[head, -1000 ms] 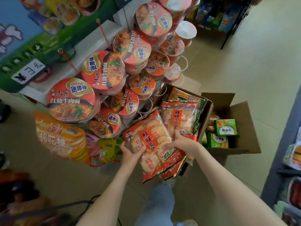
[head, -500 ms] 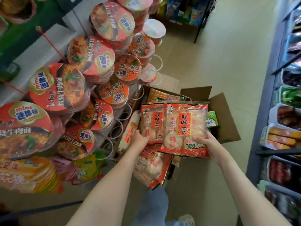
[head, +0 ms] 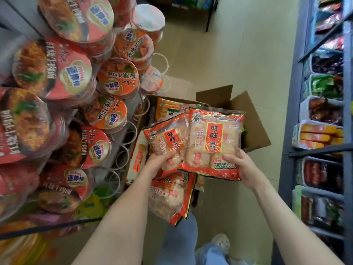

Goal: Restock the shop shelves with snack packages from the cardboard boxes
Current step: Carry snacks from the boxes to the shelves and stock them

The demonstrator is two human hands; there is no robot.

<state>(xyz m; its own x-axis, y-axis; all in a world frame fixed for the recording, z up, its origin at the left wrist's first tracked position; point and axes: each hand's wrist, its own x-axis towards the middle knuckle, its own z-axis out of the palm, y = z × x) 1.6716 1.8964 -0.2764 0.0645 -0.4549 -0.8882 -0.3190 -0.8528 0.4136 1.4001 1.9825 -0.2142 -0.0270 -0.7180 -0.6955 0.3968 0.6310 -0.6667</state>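
My right hand [head: 243,168] grips the lower right corner of a red rice cracker bag [head: 214,144], held flat above the open cardboard box [head: 250,119]. My left hand [head: 159,162] grips a second red rice cracker bag [head: 168,138] that overlaps the first on its left side. A third red rice cracker bag [head: 172,197] hangs below my left hand, beneath the other two. More snack packages [head: 168,108] lie in the box on the floor.
A wire rack of instant noodle cups [head: 72,79] fills the left side, close to my left arm. A dark shelf unit [head: 322,131] with packaged goods runs along the right. Tiled floor [head: 238,54] lies between them; my shoe [head: 219,243] shows below.
Both hands have lifted the rice cracker bags up out of the box and slightly right; the view has swung right, showing more of the shelf unit.
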